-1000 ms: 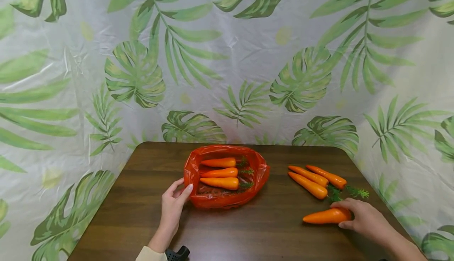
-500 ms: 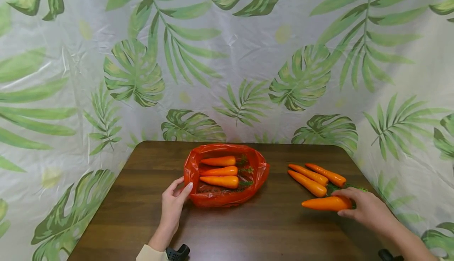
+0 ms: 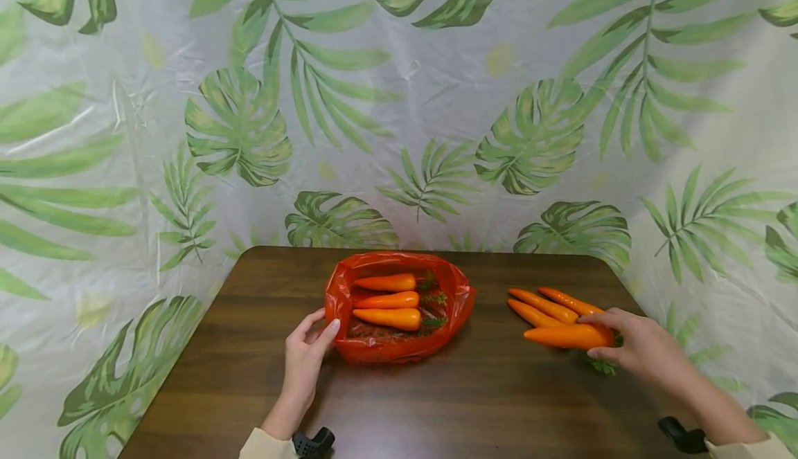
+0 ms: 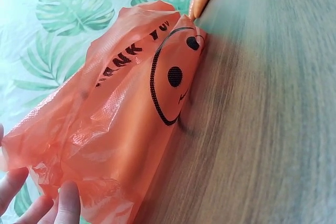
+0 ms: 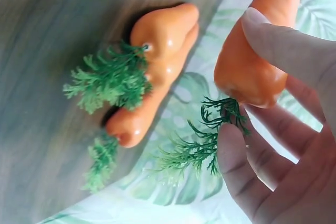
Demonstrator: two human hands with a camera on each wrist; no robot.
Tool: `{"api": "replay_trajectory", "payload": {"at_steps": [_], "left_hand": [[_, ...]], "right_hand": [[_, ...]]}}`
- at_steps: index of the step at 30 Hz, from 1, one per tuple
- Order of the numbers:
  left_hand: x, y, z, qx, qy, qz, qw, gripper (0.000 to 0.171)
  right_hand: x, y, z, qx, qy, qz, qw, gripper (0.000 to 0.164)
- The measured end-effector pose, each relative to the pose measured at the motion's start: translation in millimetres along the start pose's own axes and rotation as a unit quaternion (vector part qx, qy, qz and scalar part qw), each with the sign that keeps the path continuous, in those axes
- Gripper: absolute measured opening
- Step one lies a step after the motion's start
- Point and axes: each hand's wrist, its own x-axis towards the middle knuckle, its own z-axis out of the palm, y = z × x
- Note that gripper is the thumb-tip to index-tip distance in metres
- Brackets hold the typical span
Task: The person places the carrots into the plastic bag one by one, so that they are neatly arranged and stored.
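Note:
My right hand grips a toy carrot near its thick end, with the thumb on one side. The carrot is lifted off the table, and its green top hangs by the fingers in the right wrist view. Behind it lie three more carrots, partly covered by the held one and the hand. At the left, my left hand pinches the rim of a red plastic bag. The bag stands with its mouth wide, and three carrots lie side by side in it.
Everything stands on a dark wooden table with rounded far corners. A leaf-patterned sheet hangs right behind the table and along its sides. Black printing, a smiling face and letters, marks the bag's side.
My right hand has raised the carrot from the table and moved it away from me, in front of the loose carrots. The left hand and the bag have stayed in place.

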Motion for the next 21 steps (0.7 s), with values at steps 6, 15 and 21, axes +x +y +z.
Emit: {"api": "replay_trajectory", "payload": {"at_steps": [6, 15, 21], "left_hand": [[0.2, -0.9, 0.0, 0.0, 0.003, 0.003, 1.0, 0.042], [-0.6, -1.1, 0.0, 0.003, -0.001, 0.002, 1.0, 0.042], [-0.7, -0.1, 0.5, 0.001, 0.001, 0.007, 1.0, 0.041]], "right_hand": [[8, -10, -3, -0.001, -0.008, 0.006, 1.0, 0.054], [23, -27, 0, 0.018, -0.002, 0.005, 1.0, 0.053], [33, -36, 3, 0.02, 0.004, 0.001, 1.0, 0.053]]}}
